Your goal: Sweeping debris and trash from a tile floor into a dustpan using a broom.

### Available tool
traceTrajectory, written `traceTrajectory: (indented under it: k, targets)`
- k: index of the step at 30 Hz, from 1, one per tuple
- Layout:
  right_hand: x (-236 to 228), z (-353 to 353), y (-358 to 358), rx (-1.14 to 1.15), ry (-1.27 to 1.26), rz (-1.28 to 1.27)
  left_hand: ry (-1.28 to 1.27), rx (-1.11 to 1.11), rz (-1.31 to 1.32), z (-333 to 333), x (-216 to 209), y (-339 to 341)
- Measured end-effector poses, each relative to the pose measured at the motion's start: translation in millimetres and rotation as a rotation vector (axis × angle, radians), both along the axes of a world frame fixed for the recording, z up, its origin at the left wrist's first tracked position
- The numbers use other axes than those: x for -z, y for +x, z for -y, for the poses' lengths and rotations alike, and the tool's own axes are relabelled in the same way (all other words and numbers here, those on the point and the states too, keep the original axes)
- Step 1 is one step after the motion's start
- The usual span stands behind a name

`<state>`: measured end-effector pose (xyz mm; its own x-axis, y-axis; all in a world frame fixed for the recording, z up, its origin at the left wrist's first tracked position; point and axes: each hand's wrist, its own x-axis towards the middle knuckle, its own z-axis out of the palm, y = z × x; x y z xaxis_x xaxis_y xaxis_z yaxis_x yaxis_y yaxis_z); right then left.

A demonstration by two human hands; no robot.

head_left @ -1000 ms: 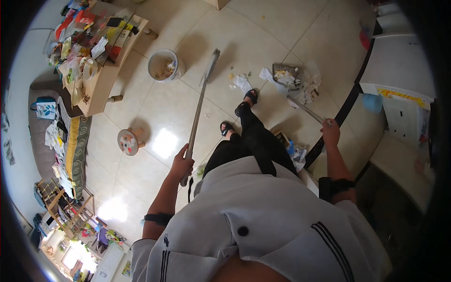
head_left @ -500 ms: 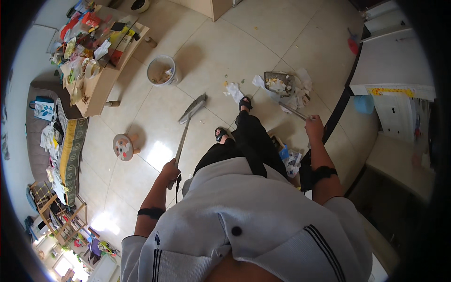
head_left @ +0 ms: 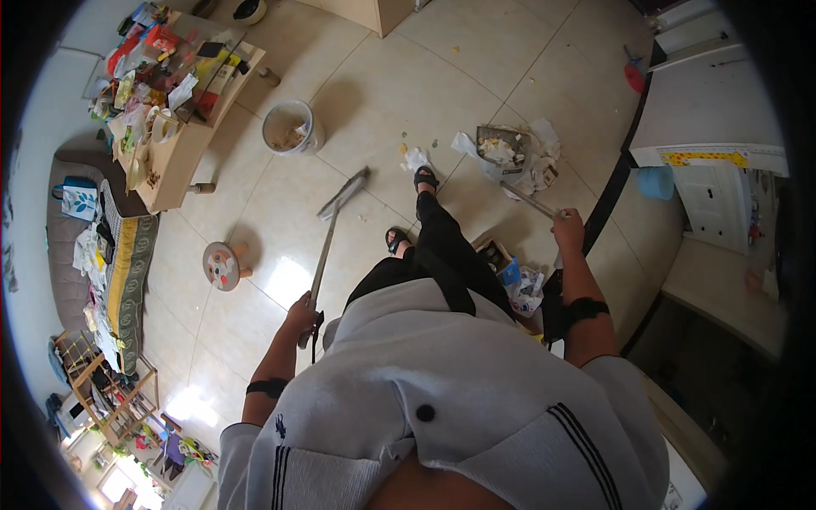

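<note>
My left hand (head_left: 301, 315) is closed round the handle of a broom (head_left: 327, 240), whose grey head (head_left: 344, 194) rests on the tiles ahead and to the left. On the other side my right hand (head_left: 568, 231) grips the handle of a long-handled dustpan (head_left: 529, 201). The dustpan's tray (head_left: 503, 150) is heaped with scraps and paper. Crumpled white tissue (head_left: 544, 153) lies beside and behind the tray. Another white tissue (head_left: 416, 159) is on the floor just beyond my foot, with small crumbs near it.
A waste bin (head_left: 293, 127) with rubbish inside stands ahead left, past a round stool (head_left: 223, 266). A cluttered table (head_left: 217, 127) and a sofa (head_left: 68, 229) line the left side. Cabinets (head_left: 714, 200) flank the right. A box of packages (head_left: 520, 285) sits beside my right leg.
The broom head has shifted slightly left. The dustpan's tray has tilted a little, and its handle has moved slightly left. My feet have moved a little to the left.
</note>
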<state>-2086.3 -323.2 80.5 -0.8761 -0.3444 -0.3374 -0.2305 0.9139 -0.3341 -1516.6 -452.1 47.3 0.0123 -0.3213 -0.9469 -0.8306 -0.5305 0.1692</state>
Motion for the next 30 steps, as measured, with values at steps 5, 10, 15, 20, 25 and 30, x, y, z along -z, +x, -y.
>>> traceTrajectory:
  k: [5, 10, 15, 20, 25, 30]
  targets:
    - [5.5, -0.2, -13.5, -0.044, -0.031, 0.022, -0.059, 0.008, -0.001, -16.6, 24.2, 13.9]
    - [-12.7, 26.1, -14.2, -0.016, -0.011, 0.089, 0.016, -0.024, 0.051, -15.4, -22.9, -29.6]
    - [1.6, 44.4, -52.8, -0.103, 0.070, 0.045, 0.009, -0.089, 0.051, -26.7, -8.8, -30.9]
    - [-17.3, 71.5, -72.9, -0.092, 0.155, 0.076, -0.131, 0.122, 0.113, -18.9, -28.2, -66.6]
    - [-19.8, 73.9, -105.9, -0.162, 0.173, 0.129, -0.106, -0.219, 0.129, -28.5, -51.7, -111.4]
    - [-25.2, 73.8, -134.8, -0.240, 0.127, 0.182, -0.196, -0.330, 0.074, -16.3, -36.7, -179.8]
